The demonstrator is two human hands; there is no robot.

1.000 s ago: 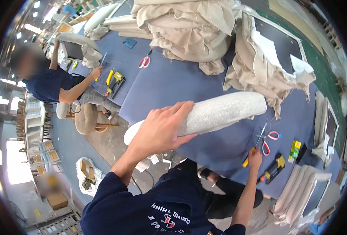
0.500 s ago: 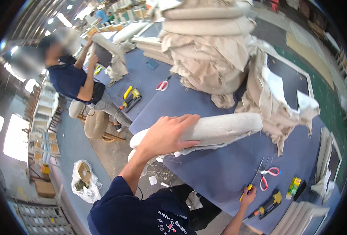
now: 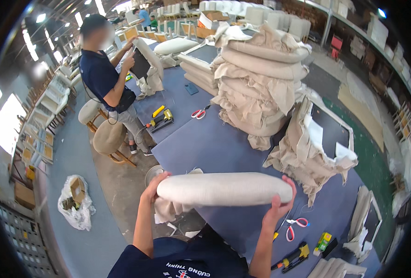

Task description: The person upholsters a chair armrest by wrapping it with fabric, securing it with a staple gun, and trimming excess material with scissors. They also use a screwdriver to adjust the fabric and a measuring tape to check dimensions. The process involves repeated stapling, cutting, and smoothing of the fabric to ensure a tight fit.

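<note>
On the floor at left, a white plastic bag (image 3: 90,211) is seen, then a round stool (image 3: 110,138). The left end of a pale cushion (image 3: 224,189) is clasped by the left grip (image 3: 152,187) — fingers bent round it. The cushion is held sideways over the near edge of the blue desk (image 3: 205,153); beyond it, a beige cloth pile (image 3: 259,88) is stacked. The right end is clasped by the right grip (image 3: 278,204), thumb in front — beside it, red-handled scissors (image 3: 290,233) are laid, then a green-yellow box (image 3: 323,242).
</note>
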